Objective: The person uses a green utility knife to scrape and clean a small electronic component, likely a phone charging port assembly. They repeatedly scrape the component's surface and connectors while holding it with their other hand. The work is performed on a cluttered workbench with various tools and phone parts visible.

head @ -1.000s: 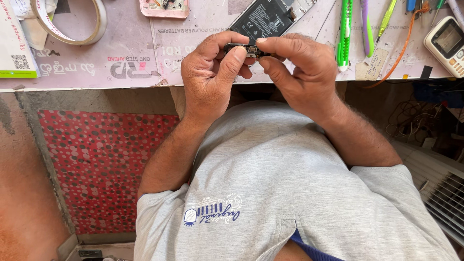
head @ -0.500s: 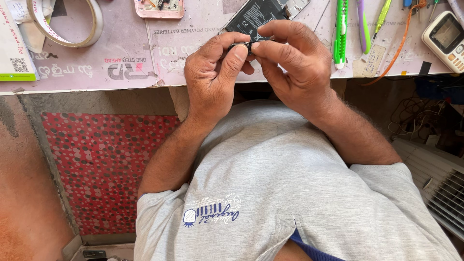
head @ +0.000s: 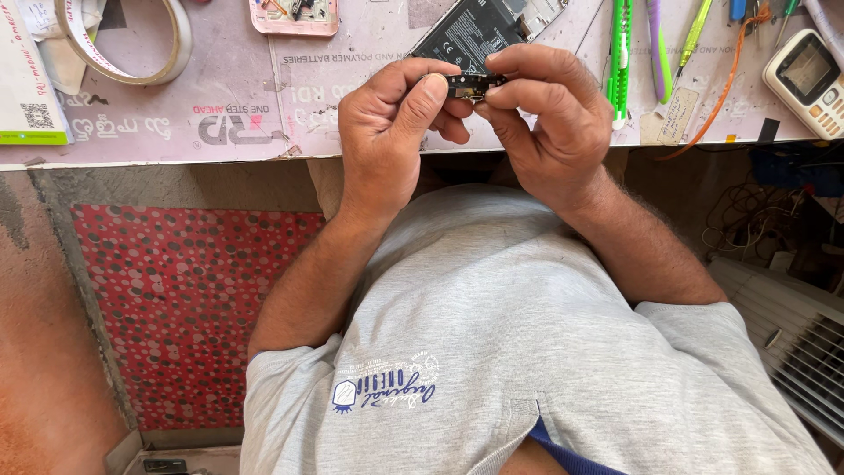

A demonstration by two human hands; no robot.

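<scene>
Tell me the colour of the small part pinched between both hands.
Black, with small metallic bits; the small part shows in the head view.

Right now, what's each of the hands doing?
Left hand: closed, pinching one end of the small dark part.
Right hand: closed, pinching its other end.

The small part [head: 466, 85] sits between the left hand [head: 391, 132] and right hand [head: 549, 119], at the near edge of the tabletop [head: 264, 105]. Behind it lies an opened phone [head: 483, 26]; a tape roll [head: 123, 40] lies far left, a handset [head: 807, 70] far right.
</scene>
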